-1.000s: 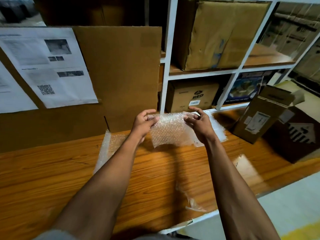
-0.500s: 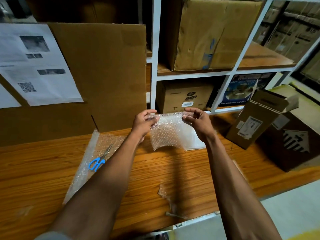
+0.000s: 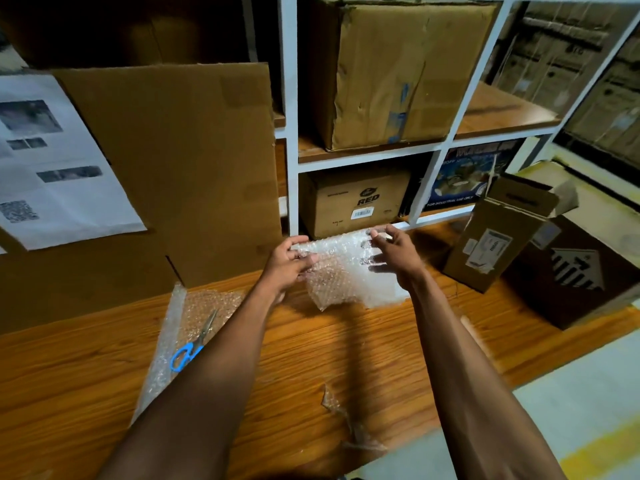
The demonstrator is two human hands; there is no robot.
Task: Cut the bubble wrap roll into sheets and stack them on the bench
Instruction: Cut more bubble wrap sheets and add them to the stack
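Observation:
A small sheet of clear bubble wrap (image 3: 346, 275) hangs in the air above the wooden bench (image 3: 346, 348), held up by both hands at its top edge. My left hand (image 3: 287, 259) pinches its left top corner. My right hand (image 3: 394, 254) grips the right side, fingers showing through the plastic. A larger piece of bubble wrap (image 3: 183, 320) lies flat on the bench at the left, partly hidden by my left forearm. Blue-handled scissors (image 3: 194, 344) rest on top of it. A small crumpled scrap of wrap (image 3: 346, 420) lies near the bench's front edge.
A flat cardboard sheet (image 3: 180, 168) with printed papers (image 3: 59, 168) leans at the back left. White shelving (image 3: 291, 133) holds cardboard boxes (image 3: 398, 71). An open carton (image 3: 495, 233) and a dark box (image 3: 571, 271) stand on the bench at the right.
The view has swung left and down, bringing the scissors and the flat wrap into sight. Both hands still hold the small sheet; the right hand's fingers have spread lower over it.

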